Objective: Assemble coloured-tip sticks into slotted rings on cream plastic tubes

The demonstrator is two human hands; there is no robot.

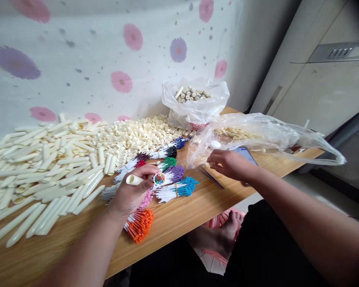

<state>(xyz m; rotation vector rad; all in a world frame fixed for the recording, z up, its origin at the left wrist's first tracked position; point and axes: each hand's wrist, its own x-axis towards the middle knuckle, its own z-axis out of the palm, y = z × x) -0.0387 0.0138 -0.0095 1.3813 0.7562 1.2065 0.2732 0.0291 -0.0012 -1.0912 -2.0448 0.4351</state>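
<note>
My left hand [134,191] is closed around a hollow cream pen barrel [134,180] and a round pen part with several coloured refill ends [159,179] facing up. Under and around it lie bundles of thin white refills with coloured ends, such as purple [174,174], light blue [188,186] and orange [142,225]. My right hand [227,162] is over the edge of a clear plastic bag [197,147], beside a phone [243,153]. Its fingers are curled together; what they hold, if anything, is hidden. Tweezers [212,177] lie on the table just left of it.
A large pile of cream pen barrels [48,167] covers the left of the wooden table [179,213]. Behind the bundles is a heap of small cream clip parts [140,133]. A white bag [194,111] of round-ended parts stands at the back. The clear bag overhangs the right edge.
</note>
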